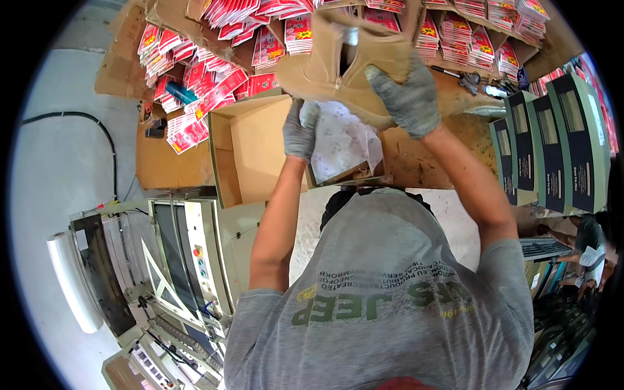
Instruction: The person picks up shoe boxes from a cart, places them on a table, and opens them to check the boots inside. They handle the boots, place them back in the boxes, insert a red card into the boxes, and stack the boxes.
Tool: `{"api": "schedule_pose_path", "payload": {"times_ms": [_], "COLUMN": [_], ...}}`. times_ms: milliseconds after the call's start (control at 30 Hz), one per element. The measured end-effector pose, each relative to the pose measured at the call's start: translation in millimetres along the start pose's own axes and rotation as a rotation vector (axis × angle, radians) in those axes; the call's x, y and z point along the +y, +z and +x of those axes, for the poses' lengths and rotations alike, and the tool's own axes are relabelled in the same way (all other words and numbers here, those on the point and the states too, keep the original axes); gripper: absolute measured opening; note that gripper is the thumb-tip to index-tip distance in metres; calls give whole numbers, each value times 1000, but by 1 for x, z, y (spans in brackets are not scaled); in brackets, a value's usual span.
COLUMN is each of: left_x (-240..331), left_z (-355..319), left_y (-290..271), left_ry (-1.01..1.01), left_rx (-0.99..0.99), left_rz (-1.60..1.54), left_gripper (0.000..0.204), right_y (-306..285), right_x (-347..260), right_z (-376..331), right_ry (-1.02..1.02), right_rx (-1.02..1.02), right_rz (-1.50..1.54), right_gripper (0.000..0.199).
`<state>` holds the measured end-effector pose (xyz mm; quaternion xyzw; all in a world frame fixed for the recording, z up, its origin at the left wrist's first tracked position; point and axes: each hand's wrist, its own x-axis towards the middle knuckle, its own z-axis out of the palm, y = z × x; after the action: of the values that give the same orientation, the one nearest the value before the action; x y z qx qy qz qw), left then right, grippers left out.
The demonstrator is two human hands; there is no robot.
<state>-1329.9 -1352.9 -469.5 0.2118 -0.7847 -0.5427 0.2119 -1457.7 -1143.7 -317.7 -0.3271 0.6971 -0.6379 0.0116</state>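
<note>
A tan ankle boot (325,73), slightly blurred, is held up over the far side of the table; whether a second boot lies against it I cannot tell. My right hand (406,97), in a grey work glove, grips its right side with the thumb toward the middle. My left hand (300,130), gloved too, has its fingertips at the boot's near lower edge, closed on it. Below the boot lies crumpled white tissue paper (344,146) in a shoebox (344,177). Beside it on the left is an open cardboard tray or lid (257,153) with a tan inside.
Cardboard bins (244,55) full of red-and-white packets (195,130) line the table's far side. Green-and-black shoeboxes (552,143) stand at the right. A machine with a control panel (200,240) and a white film roll (75,283) are at the left. Other people (588,253) work far right.
</note>
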Motion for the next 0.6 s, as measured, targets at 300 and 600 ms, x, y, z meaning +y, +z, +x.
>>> {"api": "schedule_pose_path", "payload": {"times_ms": [300, 600], "left_x": [-94, -91], "left_z": [-42, -47], "left_y": [21, 4], "left_ry": [-270, -256], "left_rx": [-321, -360], "left_rz": [1328, 1155], "left_gripper": [124, 119], "right_y": [97, 61], "right_x": [121, 274], "right_z": [88, -26], "right_ry": [-53, -119], "right_rx": [-1609, -742], "right_rz": [-776, -776], "right_gripper": [66, 63]}}
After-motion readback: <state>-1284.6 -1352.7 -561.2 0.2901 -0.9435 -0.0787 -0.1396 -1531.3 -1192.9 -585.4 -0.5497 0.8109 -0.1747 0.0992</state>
